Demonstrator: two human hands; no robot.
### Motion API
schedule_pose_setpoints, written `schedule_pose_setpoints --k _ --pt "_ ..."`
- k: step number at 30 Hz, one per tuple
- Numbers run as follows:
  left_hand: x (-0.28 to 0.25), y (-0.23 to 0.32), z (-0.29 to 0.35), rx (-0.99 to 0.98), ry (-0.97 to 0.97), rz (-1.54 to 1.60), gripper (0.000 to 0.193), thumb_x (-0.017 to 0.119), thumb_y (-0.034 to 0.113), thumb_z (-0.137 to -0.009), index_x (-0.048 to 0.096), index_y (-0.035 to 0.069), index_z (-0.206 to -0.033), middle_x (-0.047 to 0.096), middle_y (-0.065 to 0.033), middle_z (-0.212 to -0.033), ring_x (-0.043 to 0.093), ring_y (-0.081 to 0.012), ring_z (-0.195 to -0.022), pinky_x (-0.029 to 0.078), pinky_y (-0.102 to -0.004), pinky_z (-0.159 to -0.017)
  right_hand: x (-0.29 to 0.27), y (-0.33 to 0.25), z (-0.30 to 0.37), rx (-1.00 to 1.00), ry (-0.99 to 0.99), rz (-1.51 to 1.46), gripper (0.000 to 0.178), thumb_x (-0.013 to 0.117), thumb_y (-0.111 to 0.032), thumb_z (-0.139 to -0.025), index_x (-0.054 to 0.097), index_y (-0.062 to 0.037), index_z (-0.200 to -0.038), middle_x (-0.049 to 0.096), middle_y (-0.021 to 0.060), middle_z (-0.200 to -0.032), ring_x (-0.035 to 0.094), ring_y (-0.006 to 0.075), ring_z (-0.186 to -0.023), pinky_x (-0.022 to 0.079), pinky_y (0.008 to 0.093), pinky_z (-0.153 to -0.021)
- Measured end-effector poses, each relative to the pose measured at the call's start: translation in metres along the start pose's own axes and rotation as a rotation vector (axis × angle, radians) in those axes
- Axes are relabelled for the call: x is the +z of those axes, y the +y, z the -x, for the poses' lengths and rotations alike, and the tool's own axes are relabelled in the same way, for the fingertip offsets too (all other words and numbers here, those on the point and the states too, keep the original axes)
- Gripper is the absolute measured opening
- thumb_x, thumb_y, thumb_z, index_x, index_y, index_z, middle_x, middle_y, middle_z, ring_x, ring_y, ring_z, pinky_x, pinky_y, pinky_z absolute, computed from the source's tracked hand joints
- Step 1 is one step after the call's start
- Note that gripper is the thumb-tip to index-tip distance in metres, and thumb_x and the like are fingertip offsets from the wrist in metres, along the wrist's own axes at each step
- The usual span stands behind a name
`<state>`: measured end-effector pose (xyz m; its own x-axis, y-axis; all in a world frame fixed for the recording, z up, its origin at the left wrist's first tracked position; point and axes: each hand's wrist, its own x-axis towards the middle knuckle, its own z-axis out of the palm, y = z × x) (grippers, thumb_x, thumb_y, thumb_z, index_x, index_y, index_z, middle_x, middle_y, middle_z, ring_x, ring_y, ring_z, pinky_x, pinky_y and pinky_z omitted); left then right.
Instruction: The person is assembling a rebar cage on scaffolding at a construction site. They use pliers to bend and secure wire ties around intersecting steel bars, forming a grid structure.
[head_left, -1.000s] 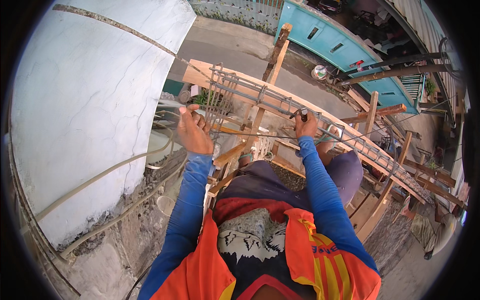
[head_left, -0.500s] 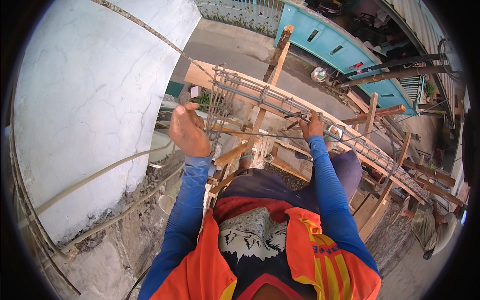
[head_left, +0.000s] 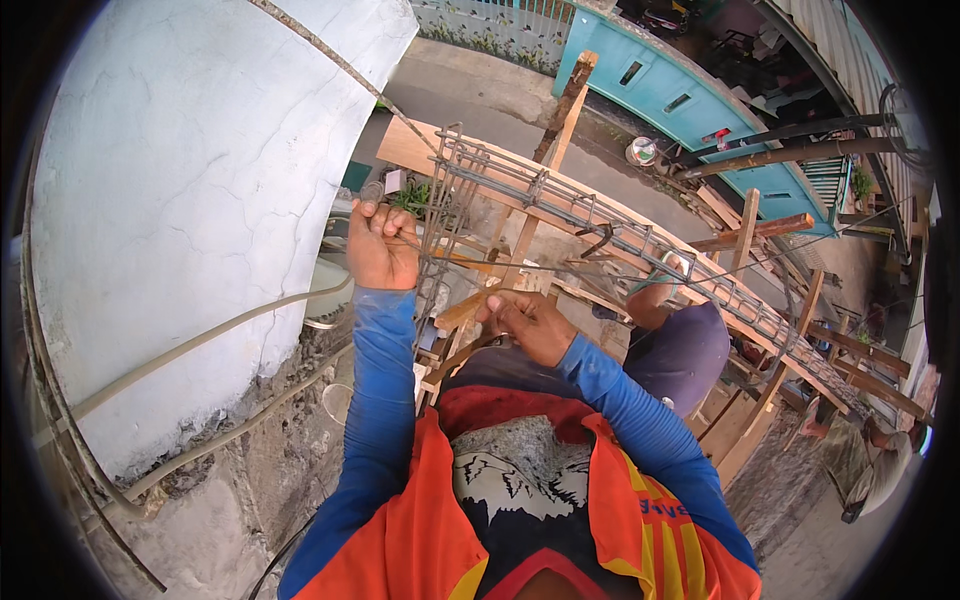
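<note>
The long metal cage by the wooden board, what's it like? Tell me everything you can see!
The metal cage looks like steel: long, thin grey rods with rectangular hoops around them, spaced along it. It slants down to the right, lying along a pale wooden board. More thin bars hang bunched near its left end. A dark bent piece is at its near side. The left hand is beside those bars; I can't tell whether they touch.

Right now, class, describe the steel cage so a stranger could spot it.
Find the white wall at left. Right of it, a pale plank slants down rightward. Along it lies the steel cage: unlike nearby solid timbers, an open lattice of bars.
</note>
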<state>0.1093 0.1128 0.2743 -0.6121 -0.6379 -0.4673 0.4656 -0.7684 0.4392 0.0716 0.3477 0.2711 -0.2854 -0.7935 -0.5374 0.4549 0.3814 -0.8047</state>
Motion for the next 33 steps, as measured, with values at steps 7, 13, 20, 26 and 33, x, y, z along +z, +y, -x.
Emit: schedule_pose_setpoints --k 7,13,20,26,33 --pt "0.02 -0.029 -0.02 0.269 -0.045 -0.222 0.036 0.047 0.035 -0.104 0.042 0.014 -0.074 0.028 0.0047 -0.06 0.029 -0.009 -0.052 0.028 -0.0228 -0.043 0.021 0.013 0.005 -0.272 -0.005 0.28 0.043 0.038 -0.037 -0.106 0.062 -0.0027 -0.094 0.056 0.0028 -0.071 0.05 0.0102 -0.068 0.042 0.0271 -0.066" --pt "0.019 -0.01 -0.021 -0.028 -0.22 0.095 0.036 0.044 0.031 -0.105 0.046 0.013 -0.074 0.03 0.0036 -0.058 0.03 -0.0104 -0.051 0.03 -0.0232 -0.044 -0.077 -0.077 0.035 -0.325 0.202 0.515 0.033 0.042 -0.027 -0.103 0.061 -0.0026 -0.094 0.06 0.018 -0.074 0.061 0.037 -0.071 0.047 0.0431 -0.068" --pt "0.003 -0.011 -0.039 0.091 -0.171 -0.122 0.038 0.043 0.032 -0.105 0.048 0.011 -0.074 0.033 0.0022 -0.058 0.033 -0.0113 -0.052 0.03 -0.0246 -0.043 0.01 0.003 0.05 -0.57 -0.144 0.461 0.036 0.043 -0.029 -0.105 0.06 0.0002 -0.096 0.057 0.0089 -0.066 0.054 0.0244 -0.055 0.045 0.036 -0.059" --pt "-0.005 -0.003 -0.018 -0.089 -0.116 0.287 0.036 0.042 0.031 -0.106 0.048 0.011 -0.077 0.035 0.0021 -0.061 0.032 -0.0106 -0.053 0.031 -0.0245 -0.044 -0.097 -0.046 0.044 -0.127 0.24 0.329 0.033 0.042 -0.029 -0.105 0.062 -0.004 -0.098 0.05 0.0106 -0.06 0.055 0.0277 -0.058 0.046 0.0381 -0.06" --pt "-0.018 -0.005 -0.041 0.253 -0.068 -0.111 0.032 0.046 0.029 -0.104 0.048 0.013 -0.077 0.034 0.0031 -0.062 0.031 -0.0093 -0.053 0.03 -0.0228 -0.044 -0.027 -0.065 0.071 -0.351 -0.329 0.35 0.027 0.045 -0.025 -0.104 0.057 -0.0009 -0.103 0.06 0.0176 -0.083 0.06 0.0334 -0.079 0.048 0.0367 -0.073"
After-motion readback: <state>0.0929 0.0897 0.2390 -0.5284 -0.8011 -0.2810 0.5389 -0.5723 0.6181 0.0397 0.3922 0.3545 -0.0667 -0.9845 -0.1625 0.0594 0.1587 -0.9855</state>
